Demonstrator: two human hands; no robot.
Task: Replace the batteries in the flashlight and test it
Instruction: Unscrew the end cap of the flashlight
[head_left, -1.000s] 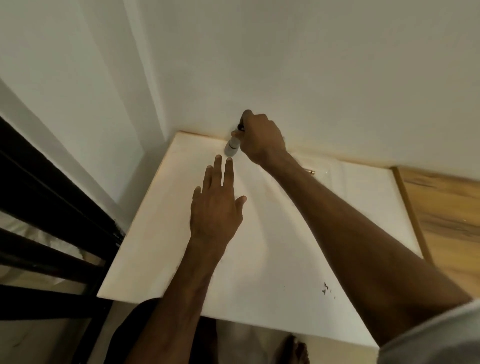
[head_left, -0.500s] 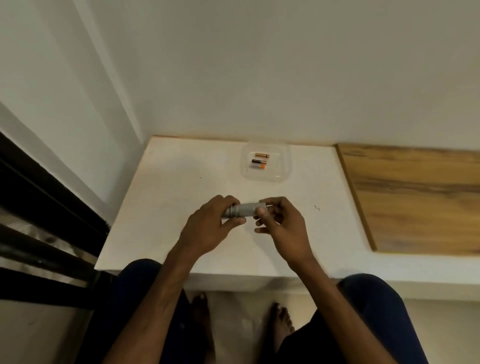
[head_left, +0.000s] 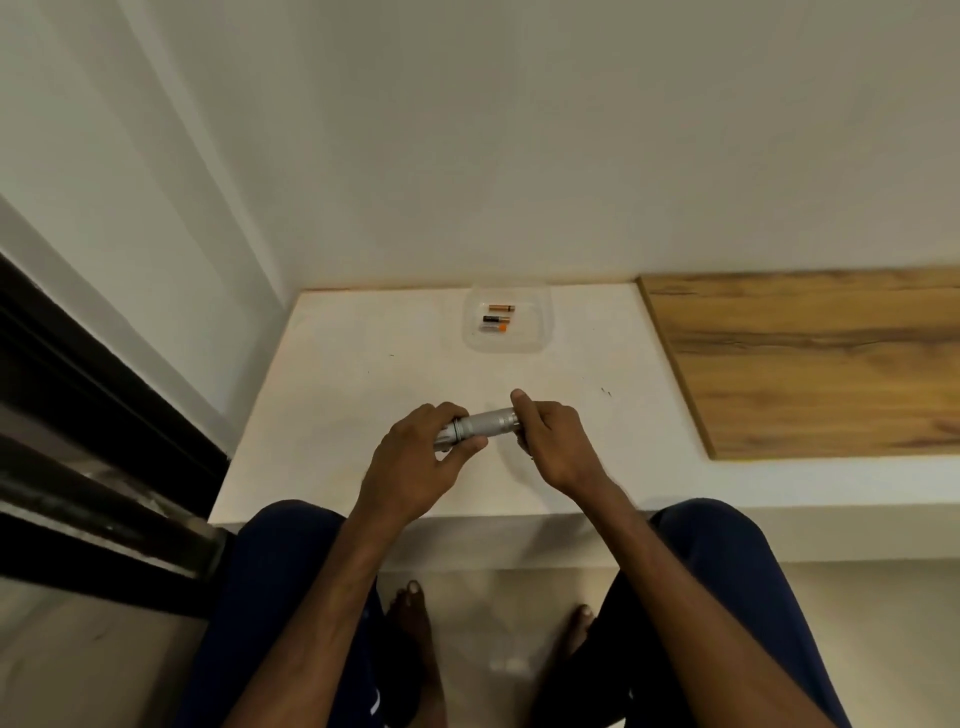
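**Fingers (head_left: 522, 404) clamped on both ends of our flashlight (head_left: 485, 423)**

So we've got the left hand (head_left: 415, 467) curled round the left end of the silver flashlight, right by a dark ring, with the thumb tucked underneath. The right hand (head_left: 558, 447) is pinching the other end, index finger laid over the top. The flashlight sits roughly level between the two hands, over the near part of the white surface (head_left: 337, 374). We can't tell if either end is loosened.

Room-wise, the surface is shoved into a corner of plain pale walls (head_left: 467, 130). A wood-grain panel (head_left: 810, 364) butts up against its right side, and a black frame (head_left: 78, 405) runs off to the left. Below is a pale floor (head_left: 498, 613), with our dark blue trousers (head_left: 280, 571) and bare feet (head_left: 410, 618).

Quick count:
- one flashlight
- one clear tray (head_left: 543, 332), at the back of the surface near the wall
- three batteries (head_left: 496, 319), lying side by side in the tray, well apart from our hands
- two feet
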